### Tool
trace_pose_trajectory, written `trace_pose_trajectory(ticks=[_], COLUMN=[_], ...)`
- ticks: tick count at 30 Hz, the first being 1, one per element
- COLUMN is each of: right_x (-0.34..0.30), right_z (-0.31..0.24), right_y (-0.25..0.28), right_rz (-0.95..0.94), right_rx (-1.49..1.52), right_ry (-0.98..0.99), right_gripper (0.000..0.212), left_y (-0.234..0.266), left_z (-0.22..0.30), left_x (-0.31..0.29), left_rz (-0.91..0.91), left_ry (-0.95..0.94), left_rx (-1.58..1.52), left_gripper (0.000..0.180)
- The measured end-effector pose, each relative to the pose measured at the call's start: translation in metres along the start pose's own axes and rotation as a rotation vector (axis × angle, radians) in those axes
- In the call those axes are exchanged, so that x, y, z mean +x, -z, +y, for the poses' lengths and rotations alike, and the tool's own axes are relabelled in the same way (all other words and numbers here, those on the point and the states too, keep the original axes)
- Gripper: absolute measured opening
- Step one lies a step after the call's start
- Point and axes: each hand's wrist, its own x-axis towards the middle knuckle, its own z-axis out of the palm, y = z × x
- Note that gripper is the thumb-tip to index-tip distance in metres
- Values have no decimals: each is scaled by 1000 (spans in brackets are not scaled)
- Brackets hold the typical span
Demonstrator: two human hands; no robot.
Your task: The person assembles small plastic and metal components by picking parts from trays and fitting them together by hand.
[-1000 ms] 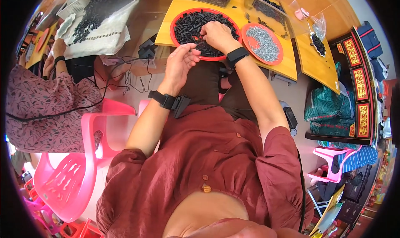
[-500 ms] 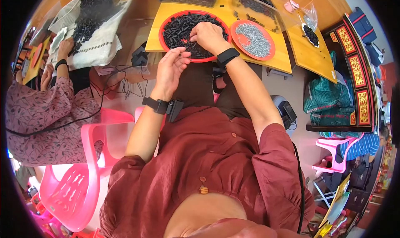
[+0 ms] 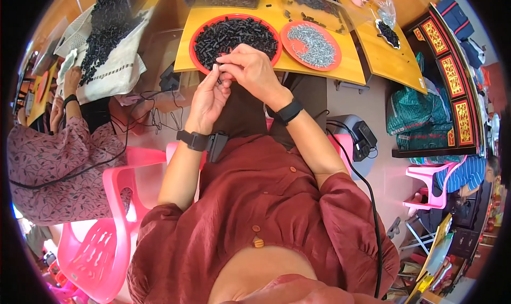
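My left hand (image 3: pixel 208 97) and my right hand (image 3: pixel 252 73) meet at the near edge of a red basin (image 3: pixel 277 59). Their thumbs and fingertips are pinched together, touching each other. A small dark bit shows between the fingers, too little of it to name. The basin is heaped with short black cylindrical pieces (image 3: pixel 234 35). Right of it, a shallow red-orange plate (image 3: pixel 337 53) bears many small silvery metal pieces (image 3: pixel 314 46), like screws or pins.
Clear bins with black pieces stand at the yellow table's (image 3: pixel 348 70) far side. A scalloped dish of black pieces (image 3: pixel 388 34) sits farther right. At left, a co-worker's hand (image 3: pixel 72 80) is beside a black heap on white cloth (image 3: pixel 114 70). Cables hang below; a pink chair (image 3: pixel 93 251) stands near.
My right hand has come out of the black pieces in the basin toward me. My left hand's fingers, spread before, have closed and now meet the right fingertips.
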Motion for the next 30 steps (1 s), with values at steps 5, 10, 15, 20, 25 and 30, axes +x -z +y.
trace_pose_trajectory(ticks=[5, 10, 15, 20, 25, 30], right_x=[1, 19, 33, 37, 29, 32], right_z=[1, 42, 98, 106, 128, 131], right_y=[14, 69, 136, 136, 127, 124], right_rz=[-115, -17, -194, -306, -304, -372], right_rx=[10, -412, -888, -1004, -992, -972], right_ry=[15, -237, -678, -799, -785, -770], right_gripper=[14, 18, 27, 39, 43, 37], left_y=[2, -6, -7, -1, -11, -14], left_z=[-1, 8, 8, 7, 7, 6], left_x=[1, -3, -3, -2, -6, -9], left_rz=[-16, 78, 45, 8, -28, -150], left_ry=[61, 73, 91, 85, 131, 158], left_rx=[-52, -38, -46, -43, 12, 11], left_gripper=[22, 22, 20, 20, 20, 21])
